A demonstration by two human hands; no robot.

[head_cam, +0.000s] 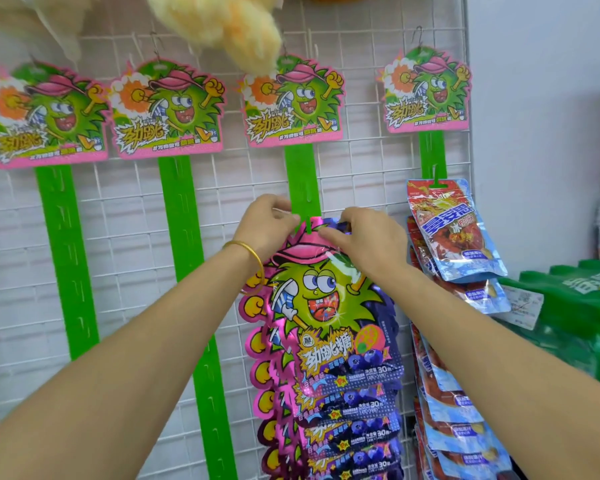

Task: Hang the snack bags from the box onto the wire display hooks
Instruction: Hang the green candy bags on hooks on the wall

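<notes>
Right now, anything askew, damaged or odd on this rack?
One thing: a yellow fluffy item droops over the upper left of the third header card. The candy bag pinched by the left hand and right hand looks intact; nothing torn or spilled in view.

Both arms extended forward and up. Left hand (267,225) and right hand (364,239) pinch snack bag (329,306) top, fingers curled.
</notes>
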